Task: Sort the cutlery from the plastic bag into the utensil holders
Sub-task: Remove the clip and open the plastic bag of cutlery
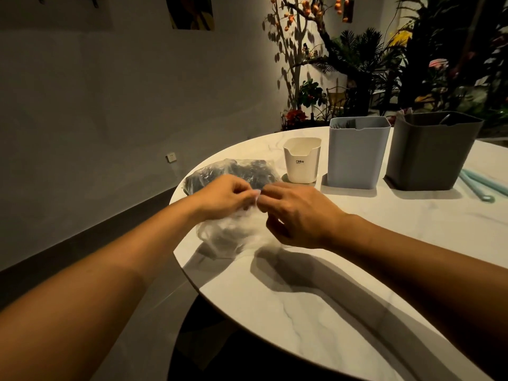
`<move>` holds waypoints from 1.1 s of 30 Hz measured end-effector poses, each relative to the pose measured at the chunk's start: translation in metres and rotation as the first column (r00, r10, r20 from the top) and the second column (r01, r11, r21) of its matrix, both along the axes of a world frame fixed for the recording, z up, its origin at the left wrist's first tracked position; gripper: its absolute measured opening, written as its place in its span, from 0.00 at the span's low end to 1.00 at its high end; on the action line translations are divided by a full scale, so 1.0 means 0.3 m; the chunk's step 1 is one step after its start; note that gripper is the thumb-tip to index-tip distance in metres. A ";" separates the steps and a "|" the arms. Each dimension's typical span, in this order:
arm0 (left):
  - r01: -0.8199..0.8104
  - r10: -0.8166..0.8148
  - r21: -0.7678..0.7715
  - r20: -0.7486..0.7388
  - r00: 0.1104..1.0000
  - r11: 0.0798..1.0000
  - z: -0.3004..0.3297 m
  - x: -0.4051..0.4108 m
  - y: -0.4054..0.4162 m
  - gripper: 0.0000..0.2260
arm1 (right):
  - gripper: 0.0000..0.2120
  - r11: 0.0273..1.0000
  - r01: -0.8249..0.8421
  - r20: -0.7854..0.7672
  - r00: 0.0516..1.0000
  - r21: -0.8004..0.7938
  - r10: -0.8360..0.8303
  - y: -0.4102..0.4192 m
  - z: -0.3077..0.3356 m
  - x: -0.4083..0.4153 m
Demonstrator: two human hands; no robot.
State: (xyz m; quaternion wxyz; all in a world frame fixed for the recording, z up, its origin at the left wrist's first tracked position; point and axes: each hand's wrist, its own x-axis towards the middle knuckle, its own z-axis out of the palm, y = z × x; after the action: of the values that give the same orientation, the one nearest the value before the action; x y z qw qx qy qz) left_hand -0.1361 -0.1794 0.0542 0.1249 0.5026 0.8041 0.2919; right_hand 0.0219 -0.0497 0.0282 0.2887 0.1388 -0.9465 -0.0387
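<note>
Crumpled clear plastic bag lies beside three upright holders.

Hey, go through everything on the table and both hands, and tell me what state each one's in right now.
Plastic bag: lying on the table, dark contents inside, top pinched by both hands.
Left hand: pinching the bag.
Right hand: pinching the bag.
White holder: upright, looks empty.
Light grey holder: upright, contents unclear.
Dark grey holder: upright, something inside.
Pale green sticks: lying flat on the table.
</note>
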 end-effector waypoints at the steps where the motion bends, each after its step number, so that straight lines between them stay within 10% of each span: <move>1: -0.041 0.045 0.095 -0.036 0.998 0.995 0.009 -0.003 0.013 0.10 | 0.08 1.000 0.010 0.056 0.998 -0.008 -0.010 -0.005 -0.005 -0.012; 5: -0.219 0.302 0.380 -0.174 0.937 0.899 0.045 -0.003 0.058 0.03 | 0.12 0.980 0.198 0.175 0.965 0.001 -0.195 0.038 -0.044 -0.042; 9: -0.066 0.363 0.523 -0.489 0.793 0.850 0.092 0.014 0.066 0.09 | 0.20 0.939 0.343 0.153 0.928 0.006 -0.340 0.074 -0.036 -0.028; 13: 0.244 0.127 0.243 -0.903 0.411 0.939 0.060 -0.019 0.044 0.09 | 0.36 0.875 0.472 0.179 0.857 0.105 -0.484 0.102 0.002 -0.046; 16: 0.020 0.014 0.022 -0.951 0.309 1.000 0.020 -0.090 0.027 0.17 | 0.51 0.849 0.477 0.210 0.827 0.227 -0.522 0.118 0.003 -0.058; 20: -0.316 -0.089 -0.252 -0.888 0.451 0.914 0.020 -0.136 0.013 0.46 | 0.59 0.858 0.478 0.274 0.814 0.187 -0.513 0.140 -0.012 -0.072; 27: -0.306 -0.031 -0.525 -0.538 0.842 0.795 0.028 -0.228 0.050 0.55 | 0.54 0.880 0.468 0.536 0.724 0.082 -0.435 0.167 -0.018 -0.111; 33: -0.214 0.002 -0.529 -0.372 0.928 0.821 -0.049 -0.253 0.010 0.55 | 0.44 0.940 0.333 0.248 0.906 0.078 -0.342 0.174 -0.059 -0.130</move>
State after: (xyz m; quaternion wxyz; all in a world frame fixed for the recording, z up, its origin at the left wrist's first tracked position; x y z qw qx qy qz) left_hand -0.2122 -0.1764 0.0394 0.1028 0.4407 0.8906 -0.0458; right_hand -0.0172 0.0023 0.0104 0.1497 -0.0183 -0.9848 -0.0856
